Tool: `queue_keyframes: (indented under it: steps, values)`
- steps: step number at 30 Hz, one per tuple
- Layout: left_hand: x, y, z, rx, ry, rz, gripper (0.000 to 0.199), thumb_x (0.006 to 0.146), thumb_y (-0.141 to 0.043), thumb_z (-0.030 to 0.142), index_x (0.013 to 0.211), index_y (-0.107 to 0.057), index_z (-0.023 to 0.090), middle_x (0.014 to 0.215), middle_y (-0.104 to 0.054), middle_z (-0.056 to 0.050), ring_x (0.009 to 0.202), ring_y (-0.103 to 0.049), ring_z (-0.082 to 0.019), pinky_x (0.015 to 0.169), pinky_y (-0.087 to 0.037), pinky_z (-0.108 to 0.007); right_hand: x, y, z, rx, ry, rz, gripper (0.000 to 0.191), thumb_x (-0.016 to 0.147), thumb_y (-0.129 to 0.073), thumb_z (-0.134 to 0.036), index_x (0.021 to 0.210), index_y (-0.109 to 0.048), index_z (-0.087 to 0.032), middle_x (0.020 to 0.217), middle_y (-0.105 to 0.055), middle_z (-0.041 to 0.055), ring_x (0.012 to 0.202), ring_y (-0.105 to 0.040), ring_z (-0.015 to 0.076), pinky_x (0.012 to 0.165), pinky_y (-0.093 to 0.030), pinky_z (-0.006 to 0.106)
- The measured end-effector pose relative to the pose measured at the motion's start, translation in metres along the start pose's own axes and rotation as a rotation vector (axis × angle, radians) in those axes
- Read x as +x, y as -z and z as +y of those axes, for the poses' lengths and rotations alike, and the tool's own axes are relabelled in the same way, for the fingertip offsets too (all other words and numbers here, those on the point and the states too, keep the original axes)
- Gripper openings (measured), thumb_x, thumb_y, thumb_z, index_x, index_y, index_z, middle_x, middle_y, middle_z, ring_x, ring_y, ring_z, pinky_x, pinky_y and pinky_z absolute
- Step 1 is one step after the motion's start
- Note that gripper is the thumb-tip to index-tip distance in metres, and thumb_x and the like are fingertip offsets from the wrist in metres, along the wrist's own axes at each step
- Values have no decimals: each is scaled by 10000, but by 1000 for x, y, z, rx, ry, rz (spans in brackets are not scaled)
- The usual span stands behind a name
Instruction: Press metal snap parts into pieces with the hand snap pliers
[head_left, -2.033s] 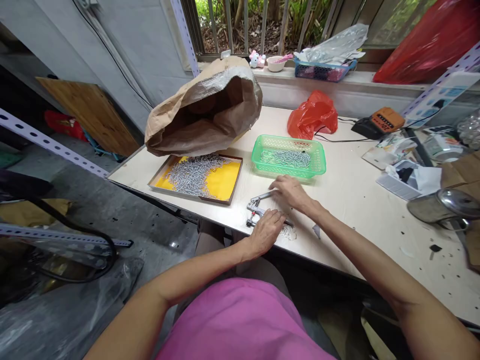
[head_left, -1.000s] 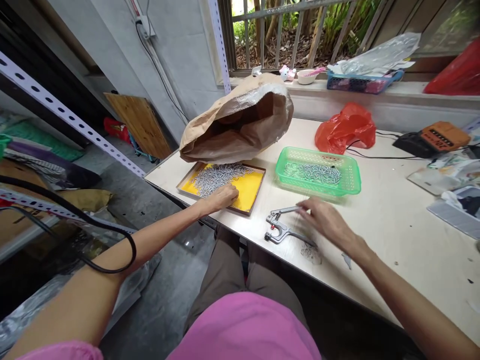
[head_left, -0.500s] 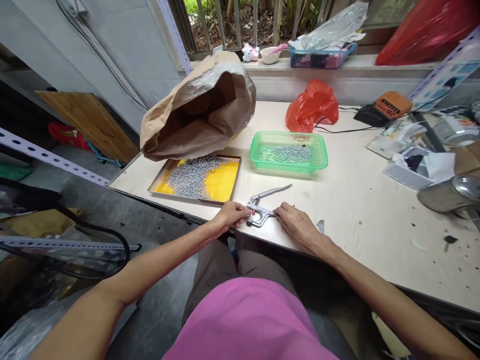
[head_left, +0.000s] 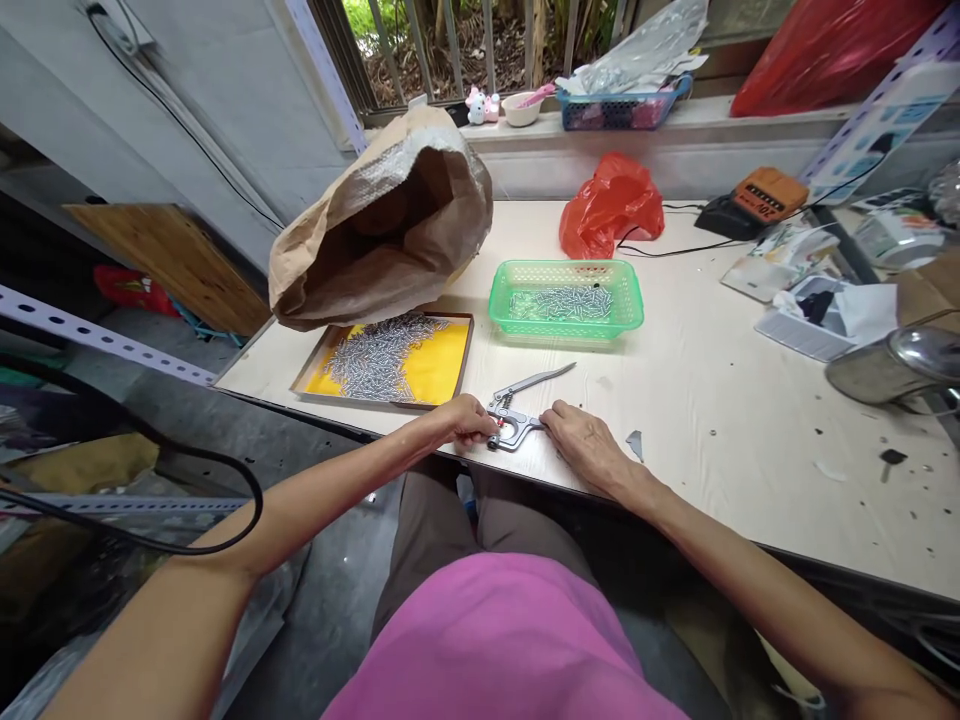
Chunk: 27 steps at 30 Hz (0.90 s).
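Metal snap pliers [head_left: 514, 428] with a coil spring lie at the table's front edge, upper handle raised. My right hand [head_left: 581, 440] is closed round the end of the lower handle, palm down on the table. My left hand [head_left: 471, 418] pinches at the jaw end, beside a small red part; whatever is between its fingertips is hidden. Behind the left hand lies a shallow tray [head_left: 466, 352] with a yellow bottom, heaped with small silvery metal pieces. Beyond the pliers stands a green plastic basket [head_left: 567, 328] holding more such pieces.
A large open paper sack [head_left: 330, 235] leans over the tray's back edge. Behind the basket sits a red plastic bag [head_left: 611, 205]. To the right are an orange-black battery pack [head_left: 757, 200], a white box [head_left: 806, 330] and a metal cup [head_left: 892, 370]. A small grey scrap [head_left: 635, 444] lies near my right wrist.
The whole view has shifted slightly, so things sit a little further left. Both hands stay at the pliers; my left fingers look more curled at the jaw.
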<state>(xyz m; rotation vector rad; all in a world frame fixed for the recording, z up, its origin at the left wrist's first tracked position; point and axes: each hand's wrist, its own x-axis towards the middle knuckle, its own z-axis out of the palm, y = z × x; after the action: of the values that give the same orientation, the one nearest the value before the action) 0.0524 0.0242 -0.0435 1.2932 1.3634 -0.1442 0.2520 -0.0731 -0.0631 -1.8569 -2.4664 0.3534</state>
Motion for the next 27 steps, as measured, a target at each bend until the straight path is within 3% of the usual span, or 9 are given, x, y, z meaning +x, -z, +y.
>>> queue_keyframes:
  steps: [4, 6, 8, 11, 15, 20, 23, 25, 27]
  values:
    - [5, 3, -6, 14, 49, -50, 274, 686, -769, 259, 523, -596, 122, 389, -479, 40, 336, -370, -54, 379, -288, -203, 6, 3, 14, 97, 54, 56, 277, 944, -478, -338, 1156, -565, -183, 1167, -556, 128, 971, -557, 217, 779, -437, 321]
    - [6, 3, -10, 3, 52, -56, 269, 691, -769, 269, 541, -600, 121, 410, -501, 37, 340, -379, -51, 381, -295, -199, 15, 7, 26, 54, 57, 120, 587, 835, -617, -503, 1304, -484, -176, 1362, -444, 186, 1157, -478, 311, 892, -413, 416]
    - [6, 2, -12, -1, 45, -45, 252, 701, -764, 269, 570, -609, 118, 427, -516, 38, 345, -382, -45, 384, -298, -193, 25, 12, 37, -25, 32, 100, 845, 712, -689, -615, 1372, -423, -158, 1450, -352, 225, 1281, -349, 404, 951, -356, 513]
    - [5, 1, -11, 16, 48, -35, 250, 719, -754, 275, 591, -608, 118, 439, -524, 41, 352, -386, -39, 387, -293, -188, 39, 15, 46, -69, 58, -20, 952, 638, -689, -689, 1376, -414, -154, 1421, -399, 226, 1311, -305, 423, 968, -316, 554]
    - [3, 0, -9, 34, 48, -31, 250, 728, -750, 276, 598, -607, 118, 448, -525, 45, 363, -383, -37, 398, -295, -191, 44, 18, 47, -78, 71, -25, 914, 638, -653, -715, 1317, -451, -138, 1313, -494, 215, 1189, -424, 381, 939, -309, 537]
    - [0, 0, -6, 60, 46, 0, 199, 766, -706, 267, 657, -638, 115, 457, -507, 51, 376, -376, -46, 425, -308, -205, 37, 23, 41, -87, 63, -17, 735, 689, -636, -692, 1172, -544, -146, 1163, -578, 171, 1074, -479, 335, 899, -309, 488]
    - [-6, -2, -6, 197, 9, 36, 260, 806, -663, 325, 645, -633, 124, 467, -503, 40, 408, -414, -68, 474, -347, -224, 32, 22, 38, -110, 63, -8, 592, 744, -638, -632, 1083, -588, -149, 1084, -603, 137, 1029, -502, 308, 881, -314, 461]
    - [-12, -8, -7, 411, -118, 174, 309, 814, -651, 374, 622, -629, 133, 524, -548, 8, 498, -505, -106, 545, -390, -241, 30, 18, 36, -123, 75, -3, 500, 784, -630, -589, 1031, -611, -154, 1044, -611, 123, 1008, -515, 292, 873, -318, 440]
    - [-16, -18, -7, 649, -345, 371, 251, 816, -654, 367, 713, -661, 138, 704, -638, -43, 704, -598, -167, 659, -432, -265, 28, 14, 36, -131, 79, 5, 453, 807, -627, -556, 1018, -620, -155, 1026, -614, 121, 999, -521, 283, 864, -325, 420]
